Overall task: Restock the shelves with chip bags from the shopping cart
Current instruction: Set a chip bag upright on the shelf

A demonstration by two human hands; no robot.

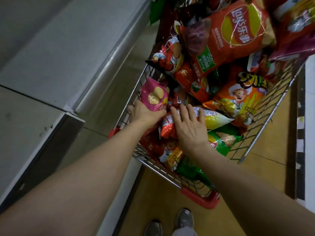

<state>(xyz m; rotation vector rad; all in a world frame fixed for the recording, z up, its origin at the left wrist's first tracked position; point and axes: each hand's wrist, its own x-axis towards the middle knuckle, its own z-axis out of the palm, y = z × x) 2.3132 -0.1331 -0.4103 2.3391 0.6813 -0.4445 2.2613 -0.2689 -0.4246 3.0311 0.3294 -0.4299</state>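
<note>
A wire shopping cart (265,116) with red corner bumpers stands in front of me, piled with several chip bags. My left hand (144,113) grips the lower end of a small pink chip bag (153,95) at the cart's left wall. My right hand (189,128) lies with spread fingers on an orange-and-white chip bag (213,116) in the middle of the pile. A large red chip bag (235,33) lies on top at the far end. An orange bag with a cartoon child (238,97) sits to the right.
A grey shelf unit (51,57) with a metal edge runs along the left of the cart. Another white shelf edge (309,133) stands at the right. Green bags (221,142) lie at the cart's near side. My shoes (170,223) stand on the tan floor below.
</note>
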